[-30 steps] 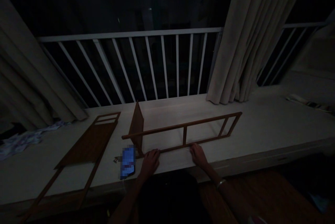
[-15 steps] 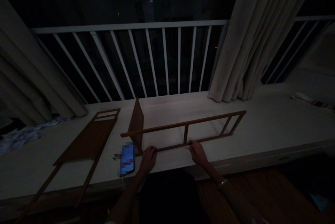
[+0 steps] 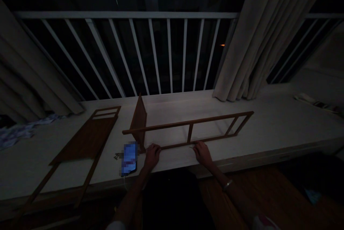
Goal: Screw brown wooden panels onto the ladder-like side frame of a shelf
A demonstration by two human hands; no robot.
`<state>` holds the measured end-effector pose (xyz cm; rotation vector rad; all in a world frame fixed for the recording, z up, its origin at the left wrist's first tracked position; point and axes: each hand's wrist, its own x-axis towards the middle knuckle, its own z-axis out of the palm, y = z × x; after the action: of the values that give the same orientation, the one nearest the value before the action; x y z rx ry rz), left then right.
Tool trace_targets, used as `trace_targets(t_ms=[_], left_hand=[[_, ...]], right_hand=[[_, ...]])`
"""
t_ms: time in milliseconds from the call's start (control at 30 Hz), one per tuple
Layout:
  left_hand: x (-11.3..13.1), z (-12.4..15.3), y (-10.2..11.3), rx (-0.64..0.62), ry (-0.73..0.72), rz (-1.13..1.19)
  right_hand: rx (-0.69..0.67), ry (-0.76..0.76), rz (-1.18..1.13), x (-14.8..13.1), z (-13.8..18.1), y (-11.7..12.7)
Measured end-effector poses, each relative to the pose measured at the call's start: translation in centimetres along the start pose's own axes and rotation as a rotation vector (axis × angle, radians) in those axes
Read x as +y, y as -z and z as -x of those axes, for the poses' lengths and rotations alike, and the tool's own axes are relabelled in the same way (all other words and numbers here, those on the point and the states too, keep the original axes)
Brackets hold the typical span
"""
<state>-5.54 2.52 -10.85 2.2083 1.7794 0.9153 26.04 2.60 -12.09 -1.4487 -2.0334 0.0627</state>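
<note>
We can read no text, label, brand, number or sign. The phone [image 3: 129, 159]'s lit screen shows only as coarse blocks, blue with a darker reddish band, so any writing there is lost to us. Beyond the rail [image 3: 129, 15] we see an orange glow [image 3: 222, 45], too tiny for us to tell whether it is a sign. The cloth [image 3: 20, 132] at far left bears a pattern too dim for us to make out.

Brown wooden frame [image 3: 190, 133], on edge
</note>
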Motion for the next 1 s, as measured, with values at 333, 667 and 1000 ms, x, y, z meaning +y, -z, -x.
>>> trace_targets(t_ms=[333, 667, 1000], left_hand=[[-0.3, 0.3, 0.0, 0.013, -0.005, -0.007], [-0.7, 0.4, 0.2, 0.012, -0.021, -0.057], [-0.5, 0.5, 0.5, 0.003, -0.018, -0.114]], right_hand=[[-0.021, -0.222, -0.004, -2.4, 0.2, -1.0], [-0.009, -0.208, 0.17, -3.1, -0.8, -1.7], [-0.139, -0.015, 0.309, -3.7, -0.9, -2.1]])
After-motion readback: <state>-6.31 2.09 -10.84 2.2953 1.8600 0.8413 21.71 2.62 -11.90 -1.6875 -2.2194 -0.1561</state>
